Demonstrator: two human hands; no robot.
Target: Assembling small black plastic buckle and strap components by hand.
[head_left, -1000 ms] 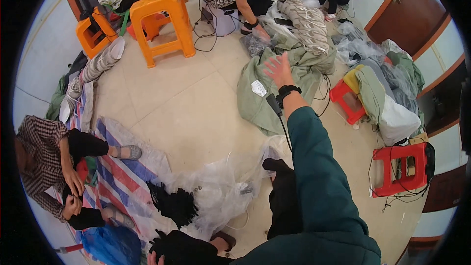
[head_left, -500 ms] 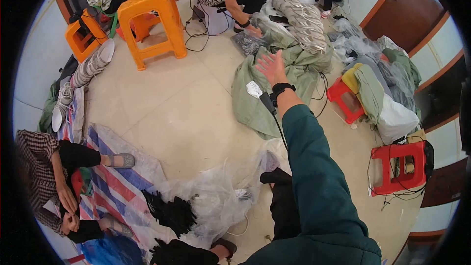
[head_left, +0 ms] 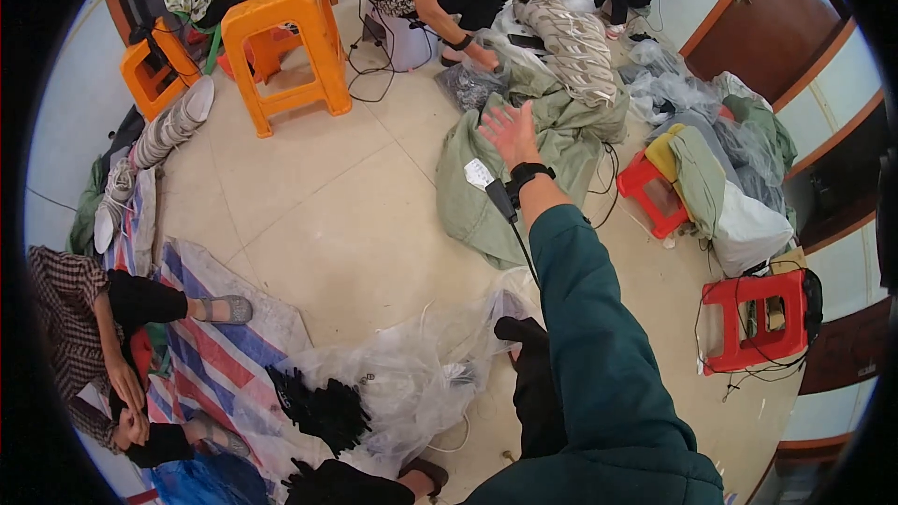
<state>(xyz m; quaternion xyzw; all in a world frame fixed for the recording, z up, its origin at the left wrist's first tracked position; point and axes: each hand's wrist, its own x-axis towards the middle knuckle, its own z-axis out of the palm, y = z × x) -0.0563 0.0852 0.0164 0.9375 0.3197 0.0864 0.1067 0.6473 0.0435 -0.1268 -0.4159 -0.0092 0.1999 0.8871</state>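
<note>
My right hand [head_left: 510,136] reaches forward in a dark green sleeve, fingers spread and palm showing, with nothing in it. A black strap with a cable and a small dark device [head_left: 502,198] is on its wrist. Behind the hand in this view lies a large grey-green cloth sack [head_left: 468,206] on the floor, a white label on it. Black knitted gloves [head_left: 323,411] lie in a pile on clear plastic sheeting [head_left: 402,383] in front of my legs. More black glove fingers show beside my left knee. My left hand is out of view.
A person in a checked shirt [head_left: 65,318] sits at left by a striped tarp [head_left: 210,346]. At the back, another person's hand [head_left: 482,56] touches a plastic bag of dark items [head_left: 468,84]. Orange stools [head_left: 332,47] stand back left, red stools [head_left: 804,318] at right, with loose cables.
My right arm shifts slightly left in the picture along with the whole scene; the hand stays spread. The person at the back moves a little beside the plastic bag.
</note>
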